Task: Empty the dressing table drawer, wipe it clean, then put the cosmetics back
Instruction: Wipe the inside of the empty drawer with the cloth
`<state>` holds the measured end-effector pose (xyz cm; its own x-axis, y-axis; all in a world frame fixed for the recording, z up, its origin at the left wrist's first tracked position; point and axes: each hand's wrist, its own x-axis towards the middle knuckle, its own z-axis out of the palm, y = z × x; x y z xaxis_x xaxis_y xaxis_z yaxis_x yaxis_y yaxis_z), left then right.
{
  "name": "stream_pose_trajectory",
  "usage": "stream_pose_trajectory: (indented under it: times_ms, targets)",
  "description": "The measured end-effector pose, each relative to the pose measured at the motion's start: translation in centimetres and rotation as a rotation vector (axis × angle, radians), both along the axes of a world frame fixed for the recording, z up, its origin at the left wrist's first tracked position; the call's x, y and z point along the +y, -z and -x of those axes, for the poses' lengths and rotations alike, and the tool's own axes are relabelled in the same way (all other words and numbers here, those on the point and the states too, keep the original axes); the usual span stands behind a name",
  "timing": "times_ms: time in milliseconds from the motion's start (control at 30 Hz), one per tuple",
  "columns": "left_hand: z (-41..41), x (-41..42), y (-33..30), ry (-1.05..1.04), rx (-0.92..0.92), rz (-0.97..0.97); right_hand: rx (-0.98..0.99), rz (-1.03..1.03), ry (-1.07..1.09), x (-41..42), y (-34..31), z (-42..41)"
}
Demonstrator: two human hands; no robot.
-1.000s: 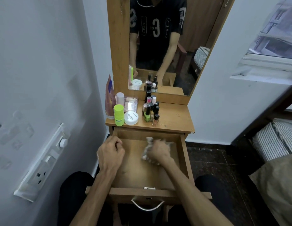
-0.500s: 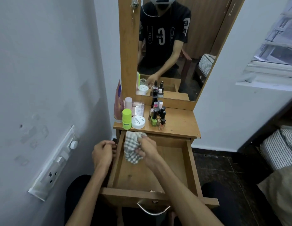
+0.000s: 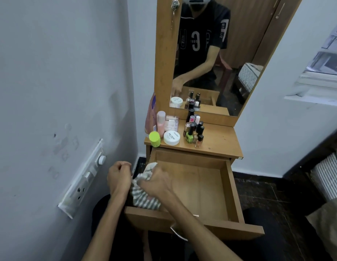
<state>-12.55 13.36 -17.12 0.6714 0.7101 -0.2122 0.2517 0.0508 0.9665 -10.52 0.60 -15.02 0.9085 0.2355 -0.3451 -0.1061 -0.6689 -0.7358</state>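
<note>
The wooden drawer [image 3: 232, 193] stands pulled out, its floor bare. A grey-and-white checked cloth [image 3: 145, 199] is bunched over the drawer's left wall, with my right hand [image 3: 157, 182] shut on it. Just outside that left wall, my left hand [image 3: 119, 176] is curled in a fist touching the cloth's edge; whether it grips the cloth I cannot tell. The cosmetics stand on the tabletop [image 3: 218, 141]: a lime-capped bottle [image 3: 154, 139], a white round jar [image 3: 171, 137], a pink bottle [image 3: 161, 123], a clear box [image 3: 171, 123] and several nail polish bottles [image 3: 194, 131].
A mirror [image 3: 211, 53] rises behind the tabletop. The wall on my left carries a switch and socket panel [image 3: 83, 182] close to my left hand. A metal handle [image 3: 178, 234] hangs on the drawer front. Striped bedding [image 3: 325, 176] lies at the right, over a dark floor.
My right hand has carried the cloth from the drawer's back left corner toward me along the left wall. The left hand stays beside that wall. The camera has tilted up.
</note>
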Motion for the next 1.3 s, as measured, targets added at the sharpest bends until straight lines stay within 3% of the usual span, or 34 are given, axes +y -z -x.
stream_pose_trajectory:
  times_ms: [200,333,733,900,967,1033,1133,1300]
  targets:
    - [0.0,-0.6,-0.2,0.1,-0.001,0.133,0.002,-0.027,-0.071,-1.2,-0.2,2.2]
    - [-0.5,-2.9,-0.6,0.338,0.094,0.223,-0.02,-0.088,0.024,-1.9,-0.1,3.3]
    - [-0.4,-4.4,-1.3,0.412,0.114,-0.138,-0.1,-0.031,-0.112,-3.0,-0.8,3.8]
    - [0.4,-5.3,-1.0,0.411,0.145,-0.487,-0.034,0.036,-0.257,-6.0,-1.8,3.1]
    - [0.6,-5.5,-0.6,0.478,0.186,-0.639,-0.045,0.144,-0.141,-8.6,-2.0,1.1]
    - [0.7,-5.6,-0.4,0.535,0.228,-0.711,-0.163,0.423,-0.086,-11.4,-1.6,-0.8]
    - [0.8,-5.8,0.0,0.586,0.261,-0.762,-0.154,0.717,-0.263,-14.3,-0.5,-2.3]
    - [0.8,-5.7,0.1,0.585,0.255,-0.741,-0.19,0.79,-0.433,-16.5,0.8,-3.3]
